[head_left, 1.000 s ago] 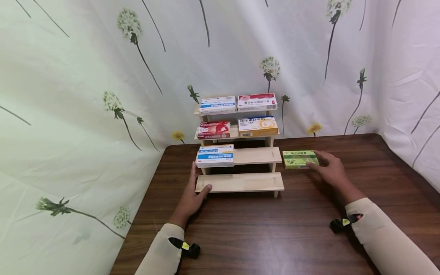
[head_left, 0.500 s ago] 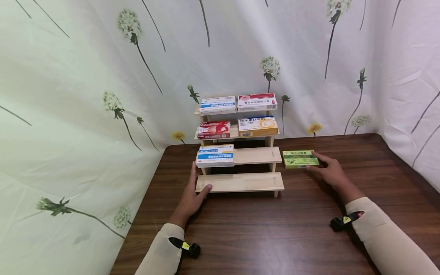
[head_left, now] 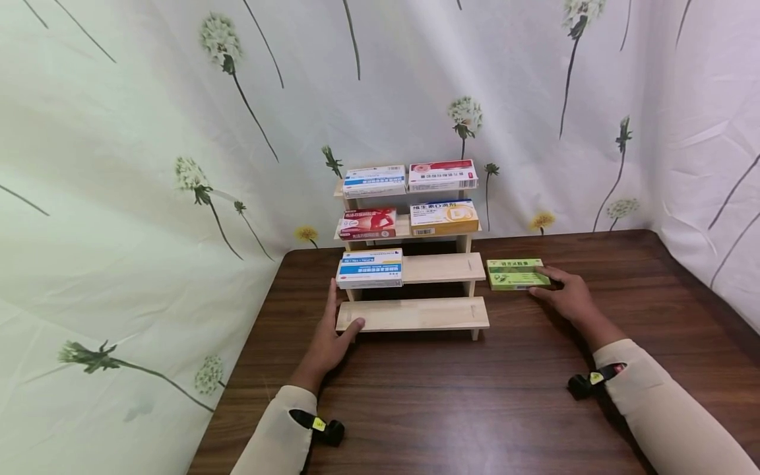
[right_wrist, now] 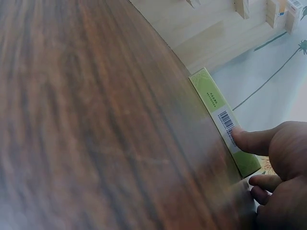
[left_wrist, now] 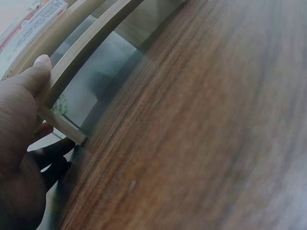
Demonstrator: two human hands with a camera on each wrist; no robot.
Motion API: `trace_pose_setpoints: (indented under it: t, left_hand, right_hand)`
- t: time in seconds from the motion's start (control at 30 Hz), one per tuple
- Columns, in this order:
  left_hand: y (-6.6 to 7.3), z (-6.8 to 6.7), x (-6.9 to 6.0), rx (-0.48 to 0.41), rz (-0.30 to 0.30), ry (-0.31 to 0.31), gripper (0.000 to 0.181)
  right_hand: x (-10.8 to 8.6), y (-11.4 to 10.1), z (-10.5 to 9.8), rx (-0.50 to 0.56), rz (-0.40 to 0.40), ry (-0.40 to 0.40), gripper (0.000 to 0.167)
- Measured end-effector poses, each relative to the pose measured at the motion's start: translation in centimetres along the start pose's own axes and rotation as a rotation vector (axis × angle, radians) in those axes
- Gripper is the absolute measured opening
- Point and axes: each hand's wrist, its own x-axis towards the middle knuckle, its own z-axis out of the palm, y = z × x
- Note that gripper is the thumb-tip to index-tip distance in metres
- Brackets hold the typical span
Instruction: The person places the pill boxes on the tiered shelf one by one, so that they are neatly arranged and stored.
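A green medicine box (head_left: 518, 274) lies on the table just right of the wooden tiered stand (head_left: 415, 315). My right hand (head_left: 571, 298) pinches its right end, thumb on the near side and fingers at the far side. The right wrist view shows the thumb by the barcode of the box (right_wrist: 225, 122). My left hand (head_left: 328, 340) holds the stand's front left corner. In the left wrist view, the thumb of my left hand (left_wrist: 21, 120) lies on the step's edge, with fingers behind the leg. A blue-and-white box (head_left: 371, 269) sits just above that hand.
Higher on the stand sit a red box (head_left: 368, 224), a yellow-and-white vitamin D box (head_left: 444, 218), another blue-and-white box (head_left: 374, 182) and a red-and-white box (head_left: 443, 176). Behind the dark wooden table (head_left: 445, 409) hangs a flower-printed curtain (head_left: 392, 99).
The fingers of my right hand have shifted slightly on the end of the green box. The box, the stand and my left hand stay in place; the head view has drifted a little.
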Motion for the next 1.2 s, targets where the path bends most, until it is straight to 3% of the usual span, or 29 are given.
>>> trace_pose_setpoints:
  t: [0.63,1.2]
  left_hand:
    - [-0.19,-0.10,0.19,0.019,-0.025,-0.002,0.107]
    - [-0.08,-0.04,0.08,0.020,-0.013,0.002,0.106]
  right_hand:
    - [0.72,-0.01,0.31,-0.073,0.019,0.012,0.065]
    - [1.01,0.17,0.39,-0.090,0.026,0.026,0.064]
